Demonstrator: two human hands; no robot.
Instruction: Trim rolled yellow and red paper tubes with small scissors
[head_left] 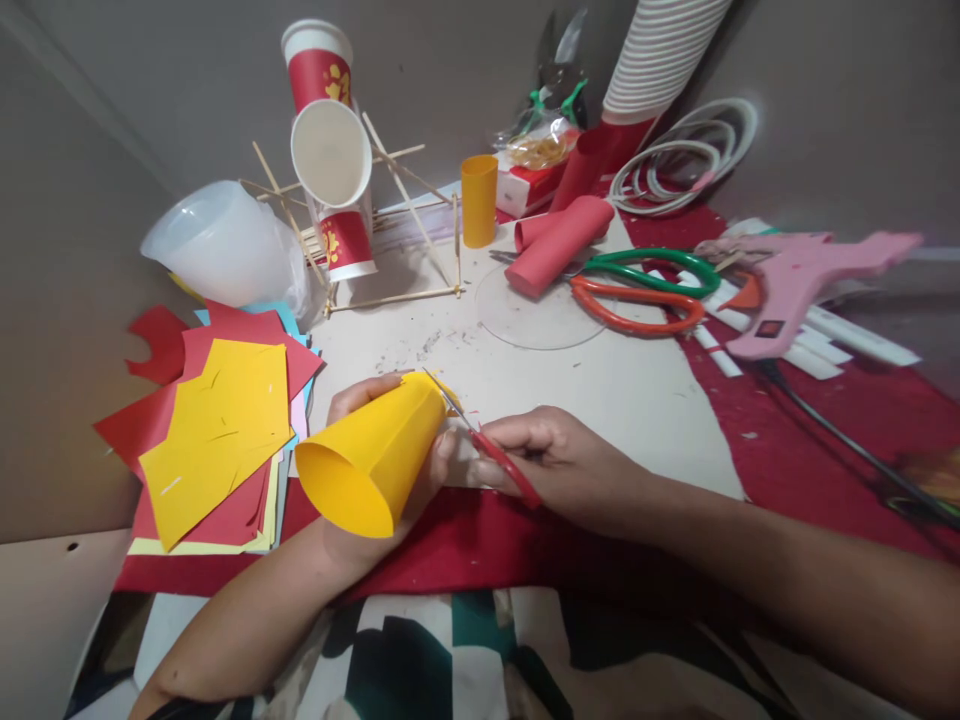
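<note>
At the tabletop's near edge the left hand (358,392) wraps a seemingly light, crushable paper cone (371,462) near its narrow end, probably the firmest hold, while the right hand (559,465) grips scissors (495,452).

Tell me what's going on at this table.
A person is working with paper. The left hand grips a yellow paper cone, tilted with its wide mouth toward the camera. The right hand holds small red-handled scissors, blades at the cone's narrow end. Red and yellow sheets lie to the left; a pink glue gun lies to the right.
</note>
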